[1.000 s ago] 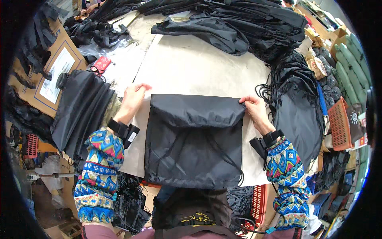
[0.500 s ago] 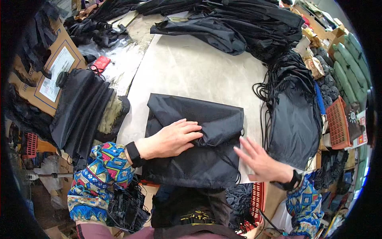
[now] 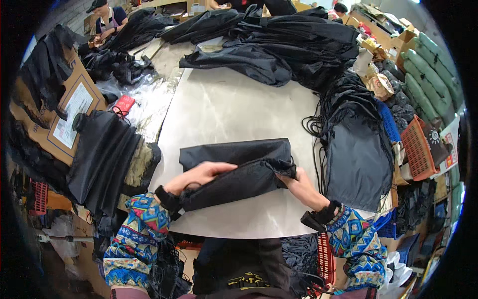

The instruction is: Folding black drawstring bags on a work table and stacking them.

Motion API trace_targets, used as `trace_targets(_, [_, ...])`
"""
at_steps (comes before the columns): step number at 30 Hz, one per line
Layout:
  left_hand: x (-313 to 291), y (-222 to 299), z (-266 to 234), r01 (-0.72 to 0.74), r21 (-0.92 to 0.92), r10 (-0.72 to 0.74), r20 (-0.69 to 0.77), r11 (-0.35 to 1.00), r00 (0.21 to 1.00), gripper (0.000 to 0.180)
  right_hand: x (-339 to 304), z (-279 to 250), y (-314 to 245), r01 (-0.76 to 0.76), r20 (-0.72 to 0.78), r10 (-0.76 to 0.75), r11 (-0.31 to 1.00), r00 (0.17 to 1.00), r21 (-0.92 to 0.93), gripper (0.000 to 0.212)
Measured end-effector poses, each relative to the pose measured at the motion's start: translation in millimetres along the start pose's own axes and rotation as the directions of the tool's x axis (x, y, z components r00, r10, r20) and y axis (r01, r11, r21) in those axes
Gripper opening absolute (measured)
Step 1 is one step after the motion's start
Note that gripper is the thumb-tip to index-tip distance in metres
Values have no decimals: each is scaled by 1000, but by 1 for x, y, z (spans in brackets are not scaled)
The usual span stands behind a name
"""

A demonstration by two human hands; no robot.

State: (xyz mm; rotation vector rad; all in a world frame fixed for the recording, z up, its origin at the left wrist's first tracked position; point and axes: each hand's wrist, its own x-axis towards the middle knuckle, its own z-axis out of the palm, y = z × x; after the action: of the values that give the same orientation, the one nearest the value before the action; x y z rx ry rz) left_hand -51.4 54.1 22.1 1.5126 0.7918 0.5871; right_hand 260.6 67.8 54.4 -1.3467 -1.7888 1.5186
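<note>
A black fabric drawstring bag (image 3: 224, 189) lies across the pale tabletop in front of me, its near part lifted and folded up and away from me. My left hand (image 3: 199, 178) holds the bag's left part, with the fingers over the raised fold. At the right end my right hand (image 3: 301, 188) pinches the gathered corner; its fingertips are partly hidden by cloth. To the right lies a stack of similar black bags (image 3: 358, 159) with loops of black cord along its left side.
Black bags (image 3: 298, 37) heap along the table's far edge. At left are folded black cloth (image 3: 99, 159), a cardboard box (image 3: 74, 94) and a red packet (image 3: 123, 104). An orange basket (image 3: 419, 149) stands at right. Another person (image 3: 107, 22) works at the far left.
The bag's near part has been lifted and folded away from me, baring the table's front edge. My right hand has closed on its right corner. The view has tilted up.
</note>
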Motion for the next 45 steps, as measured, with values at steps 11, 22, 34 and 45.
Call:
trace_targets(11, [-54, 23, 25, 228, -129, -250, -710, 965, 658, 27, 65, -9, 8, -70, -157, 80, 995, 984, 68, 31])
trace_targets(22, [-12, 60, 38, 516, 843, 477, -519, 150, 710, 43, 82, -9, 6, 33, -241, -169, 875, 956, -483, 35])
trace_targets(34, [42, 27, -8, 351, 616, 20, -512, 705, 859, 35, 72, -16, 6, 95, -231, -180, 937, 956, -336, 31])
trace_targets(45, [-274, 170, -152, 237, 80, -35, -895, 968, 445, 22, 11, -12, -16, -61, -121, 67, 997, 990, 52, 24])
